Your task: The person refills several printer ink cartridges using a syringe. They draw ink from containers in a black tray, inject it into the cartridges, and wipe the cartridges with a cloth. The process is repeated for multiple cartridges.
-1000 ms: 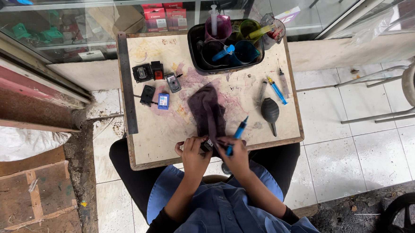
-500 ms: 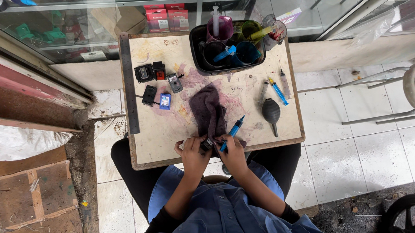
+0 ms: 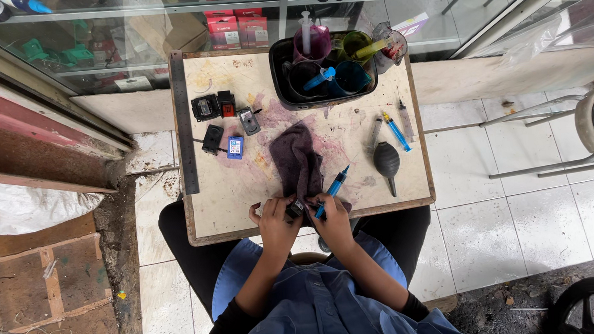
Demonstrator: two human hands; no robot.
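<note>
Left hand (image 3: 274, 224) grips black cartridge (image 3: 294, 208) at surface's near edge; right hand (image 3: 331, 219) grips blue syringe (image 3: 331, 190). Recommend slow, steady insertion.

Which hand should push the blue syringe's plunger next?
Probably the right hand: it already grips the blue syringe, while the left hand holds the small black cartridge.

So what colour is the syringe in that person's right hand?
Blue. The syringe in the right hand shows best in the head view, slanting over the dark cloth.
</note>
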